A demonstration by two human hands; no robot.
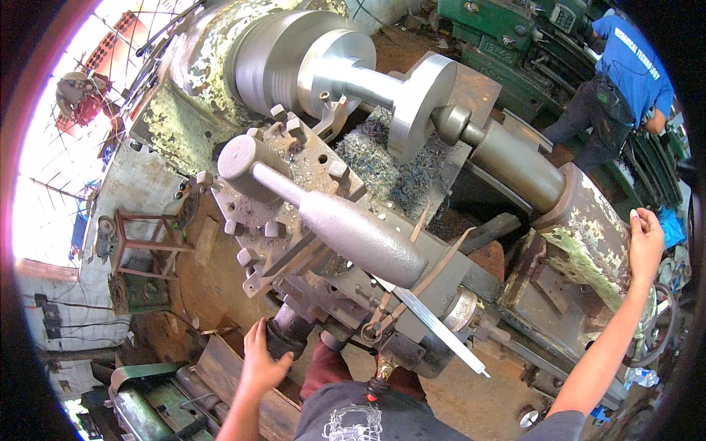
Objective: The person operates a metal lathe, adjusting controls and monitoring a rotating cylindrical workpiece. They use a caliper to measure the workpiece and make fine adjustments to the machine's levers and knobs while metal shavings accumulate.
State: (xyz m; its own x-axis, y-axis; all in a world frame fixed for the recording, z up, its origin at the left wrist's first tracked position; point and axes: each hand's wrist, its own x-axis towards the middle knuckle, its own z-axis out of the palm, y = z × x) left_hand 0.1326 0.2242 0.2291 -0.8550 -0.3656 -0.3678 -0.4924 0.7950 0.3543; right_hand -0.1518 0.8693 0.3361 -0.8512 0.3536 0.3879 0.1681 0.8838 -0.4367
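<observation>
Brown floor, patchily painted tailstock

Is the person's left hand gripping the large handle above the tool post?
No, the left hand is lower in the picture, beside a dark cylindrical part, and apart from the large handle.

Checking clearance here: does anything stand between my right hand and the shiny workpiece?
Yes. Going from the right hand toward the shiny workpiece stand the tailstock, its thick cylinder and, nearest the workpiece, the cone-shaped center.
</observation>
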